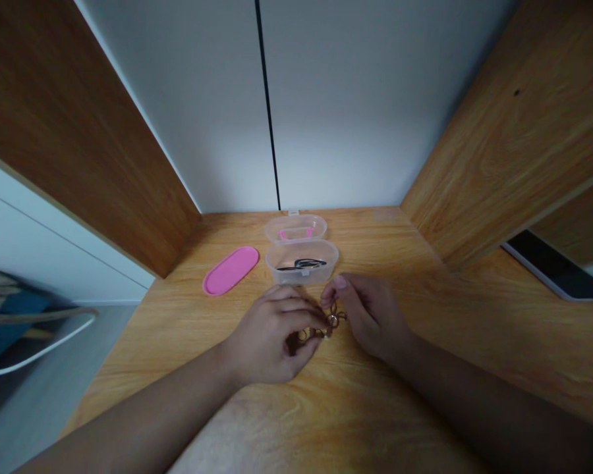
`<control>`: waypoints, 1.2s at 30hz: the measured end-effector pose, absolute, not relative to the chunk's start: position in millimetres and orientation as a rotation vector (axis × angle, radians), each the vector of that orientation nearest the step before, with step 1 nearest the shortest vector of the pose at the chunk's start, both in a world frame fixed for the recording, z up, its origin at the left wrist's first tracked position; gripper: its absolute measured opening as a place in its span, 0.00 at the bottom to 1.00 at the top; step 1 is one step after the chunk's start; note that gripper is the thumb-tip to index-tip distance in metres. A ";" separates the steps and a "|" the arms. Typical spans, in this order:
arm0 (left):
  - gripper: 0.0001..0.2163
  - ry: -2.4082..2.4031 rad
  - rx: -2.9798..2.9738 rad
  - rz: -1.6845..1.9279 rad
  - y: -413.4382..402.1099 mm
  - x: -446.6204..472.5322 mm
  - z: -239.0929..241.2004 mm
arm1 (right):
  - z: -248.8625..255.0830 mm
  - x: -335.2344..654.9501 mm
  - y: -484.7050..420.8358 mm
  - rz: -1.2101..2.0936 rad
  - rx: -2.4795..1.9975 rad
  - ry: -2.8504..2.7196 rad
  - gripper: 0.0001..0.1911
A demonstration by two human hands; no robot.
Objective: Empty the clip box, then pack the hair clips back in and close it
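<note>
Low over the wooden tabletop, my left hand pinches a small brown looped hair tie with a few shiny bits on it. Fingers closed, my right hand holds the tie's upper loop from the other side. Part of the tie is hidden behind the left fingers. Just beyond both hands stands a clear oval plastic box, its hinged lid tipped back, with black hair clips inside. A pink oval lid lies flat on the wood to the left of the box.
Behind the box rises a white panel with a dark vertical seam. Wooden side boards flank the tabletop. A phone or tablet-like dark slab lies at the right. Beyond the left edge, a blue item rests lower down.
</note>
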State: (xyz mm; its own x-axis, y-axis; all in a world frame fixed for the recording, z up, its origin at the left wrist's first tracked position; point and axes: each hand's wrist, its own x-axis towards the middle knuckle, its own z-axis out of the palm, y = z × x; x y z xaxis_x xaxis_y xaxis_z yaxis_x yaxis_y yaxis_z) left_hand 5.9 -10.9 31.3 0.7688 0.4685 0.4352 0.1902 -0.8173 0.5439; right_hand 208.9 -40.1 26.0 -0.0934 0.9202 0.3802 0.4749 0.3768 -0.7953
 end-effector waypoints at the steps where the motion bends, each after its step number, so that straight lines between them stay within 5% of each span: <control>1: 0.09 0.491 2.485 0.787 -10.8 5.7 30.6 | 25.9 208.6 -39.6 0.629 -1.238 -1.753 0.25; 24: 0.09 0.608 2.249 1.150 -14.2 3.4 29.9 | 31.3 206.9 -43.0 0.578 -1.059 -1.841 0.17; 36: 0.11 0.826 2.497 0.856 -15.4 3.1 29.1 | 32.0 205.0 -42.1 0.565 -0.998 -2.027 0.14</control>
